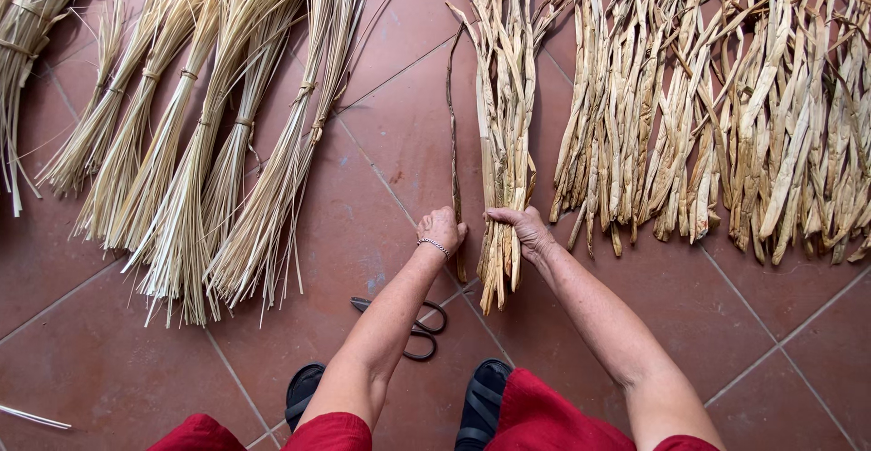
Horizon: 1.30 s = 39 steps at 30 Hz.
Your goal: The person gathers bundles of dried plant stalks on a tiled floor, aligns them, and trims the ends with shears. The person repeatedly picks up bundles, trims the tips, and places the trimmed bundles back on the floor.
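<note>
My left hand [441,227], with a bracelet at the wrist, is closed on a single dark dried strip [453,151] that runs up the floor. My right hand [524,228] rests on a small bunch of pale dried leaf strips [504,115] lying lengthwise in front of me, its fingers pressing near the bunch's lower part. The two hands are close together, the single strip just left of the bunch.
Several tied bundles of thin straw [190,142] fan out at the left. A wide row of dried leaf strips [726,106] lies at the right. Black-handled scissors [413,324] lie on the red tiled floor [363,233] near my sandalled feet [481,401].
</note>
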Each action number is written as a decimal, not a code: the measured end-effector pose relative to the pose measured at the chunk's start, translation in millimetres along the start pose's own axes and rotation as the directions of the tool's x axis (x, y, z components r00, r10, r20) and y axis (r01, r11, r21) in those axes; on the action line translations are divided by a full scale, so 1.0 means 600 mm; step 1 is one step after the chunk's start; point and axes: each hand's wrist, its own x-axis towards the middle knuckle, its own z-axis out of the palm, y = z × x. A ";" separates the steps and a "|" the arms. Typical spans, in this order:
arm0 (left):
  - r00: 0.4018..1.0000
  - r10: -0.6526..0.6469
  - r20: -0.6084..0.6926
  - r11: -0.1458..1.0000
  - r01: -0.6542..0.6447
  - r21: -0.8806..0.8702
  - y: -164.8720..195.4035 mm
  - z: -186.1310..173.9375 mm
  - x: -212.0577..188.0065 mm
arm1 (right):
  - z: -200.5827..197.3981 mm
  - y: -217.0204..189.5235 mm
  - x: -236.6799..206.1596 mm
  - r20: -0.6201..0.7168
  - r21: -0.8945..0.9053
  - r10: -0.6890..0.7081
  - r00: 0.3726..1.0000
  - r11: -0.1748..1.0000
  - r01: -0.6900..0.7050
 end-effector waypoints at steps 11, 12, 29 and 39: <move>0.936 0.230 0.267 -0.238 0.320 -0.917 -0.037 0.051 -0.036 | 0.044 0.056 0.004 0.049 0.170 -0.053 0.997 0.984 0.044; 0.941 0.199 0.273 -0.230 0.316 -0.920 -0.036 0.057 -0.043 | 0.052 0.062 0.003 0.042 0.171 -0.055 0.998 0.984 0.047; 0.917 0.212 0.338 0.138 0.314 -0.939 -0.054 0.021 -0.103 | 0.111 0.074 -0.036 0.121 0.057 -0.042 0.992 0.998 0.035; 0.959 0.089 0.269 0.243 0.241 -0.940 -0.096 -0.007 -0.070 | 0.104 0.075 -0.039 0.132 -0.309 0.107 0.985 0.949 -0.062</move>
